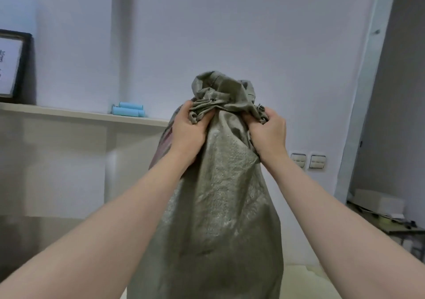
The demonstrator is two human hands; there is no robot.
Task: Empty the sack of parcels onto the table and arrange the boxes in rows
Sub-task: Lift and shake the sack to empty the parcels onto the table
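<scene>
Sack [218,206]: grey-green woven cloth, standing upright in the middle of the view, long axis vertical, gathered neck pointing up, bottom cut off by the lower edge.
Left hand [187,135]: fingers curled tight into the bunched cloth on the left of the neck.
Right hand [269,133]: fingers clenched round a fold on the right of the neck.
Writing: a faded reddish print on the sack's left flank, too blurred to read; dark characters on the framed sign [13,66], cut off by the edge.
Desk [322,280]: a pale surface showing low, right of the sack.
Behind: a shelf [69,113] carrying the sign and two blue rolls [128,110]; wall switches [308,160] right of the sack.
Far right: a white box [379,203] on a side table.
</scene>
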